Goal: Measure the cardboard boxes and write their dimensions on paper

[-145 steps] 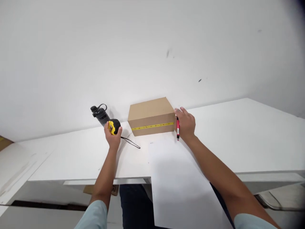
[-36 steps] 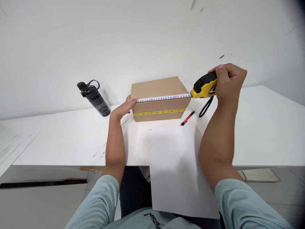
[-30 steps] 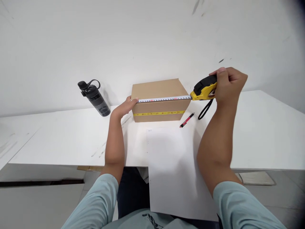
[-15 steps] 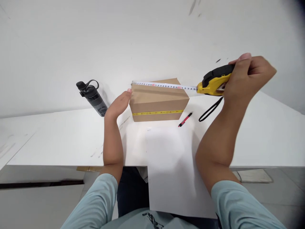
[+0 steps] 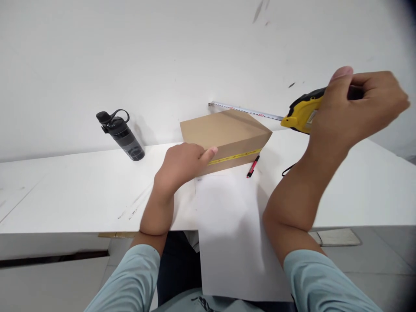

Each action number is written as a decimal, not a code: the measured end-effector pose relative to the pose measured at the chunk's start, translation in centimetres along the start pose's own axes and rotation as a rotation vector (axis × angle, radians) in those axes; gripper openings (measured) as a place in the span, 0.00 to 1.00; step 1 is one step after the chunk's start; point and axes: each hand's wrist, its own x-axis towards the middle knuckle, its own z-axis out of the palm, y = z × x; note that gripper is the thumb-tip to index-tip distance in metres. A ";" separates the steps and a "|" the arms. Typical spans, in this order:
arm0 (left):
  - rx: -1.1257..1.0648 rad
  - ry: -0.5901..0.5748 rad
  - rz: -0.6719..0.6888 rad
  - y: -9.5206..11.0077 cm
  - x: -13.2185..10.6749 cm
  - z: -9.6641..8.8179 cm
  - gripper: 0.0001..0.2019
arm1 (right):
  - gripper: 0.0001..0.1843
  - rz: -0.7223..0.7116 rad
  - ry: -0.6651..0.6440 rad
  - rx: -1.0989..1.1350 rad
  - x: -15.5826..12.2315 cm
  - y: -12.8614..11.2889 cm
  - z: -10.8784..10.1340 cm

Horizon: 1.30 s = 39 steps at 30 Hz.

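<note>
My right hand (image 5: 351,108) is raised at the right and wrapped round a yellow and black tape measure (image 5: 300,113). Its white blade (image 5: 245,110) sticks out to the left, the hooked end standing free above and behind the cardboard box (image 5: 224,128). The box has a yellow printed strip along its front and sits turned at an angle on the table. At its front left corner my left hand (image 5: 183,164) grips it, thumb on the front face; the fingertips are hidden behind the side.
A dark water bottle (image 5: 121,138) stands left of the box by the wall. A red and black pen (image 5: 252,166) lies at the box's front right. White paper (image 5: 240,242) hangs over the front edge of the table (image 5: 364,186). The tape's black strap (image 5: 287,170) dangles beside my right forearm.
My left hand has left the tape's end and taken hold of the box, which has turned and shifted right. My right hand has moved right, drawing the blade off the box's left edge.
</note>
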 end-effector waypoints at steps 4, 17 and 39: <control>0.155 0.068 0.161 -1.4 3.0 1.7 0.20 | 0.11 0.070 -0.008 -0.100 0.6 -0.2 -0.9; 0.633 -0.061 -0.106 -1.2 2.0 2.4 0.28 | 0.05 0.058 -0.045 0.014 0.3 0.9 -0.6; 0.066 0.162 -0.491 -11.0 10.0 -1.0 0.34 | 0.17 -0.159 -0.303 0.294 -6.8 -4.9 3.7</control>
